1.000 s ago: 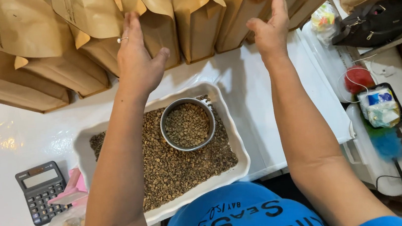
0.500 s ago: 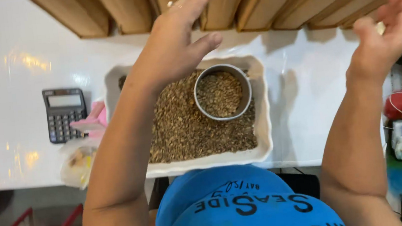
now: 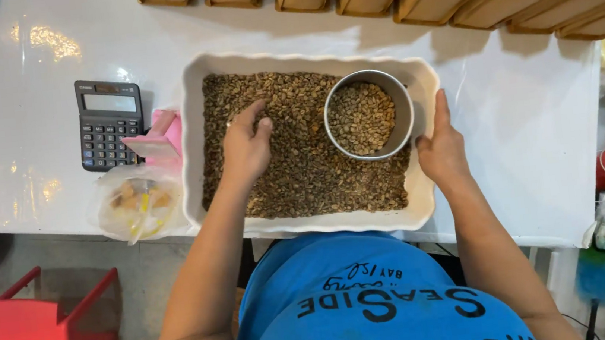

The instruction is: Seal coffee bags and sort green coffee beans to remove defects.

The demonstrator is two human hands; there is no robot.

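Left hand [image 3: 246, 147], fingers curled and dipping into loose beans [image 3: 280, 172], and right hand [image 3: 441, 149], fingers extended flat on the right rim, at a white dish [image 3: 192, 84] at frame centre; likely heavy, rigid, breakable, best gripped by opposite rims.

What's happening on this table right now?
A person in a blue shirt stands at a white table. Their left hand digs into greenish-brown beans filling a white tray. Their right hand rests on the tray's right rim. A round metal tin of beans sits inside the tray. A calculator lies nearby.
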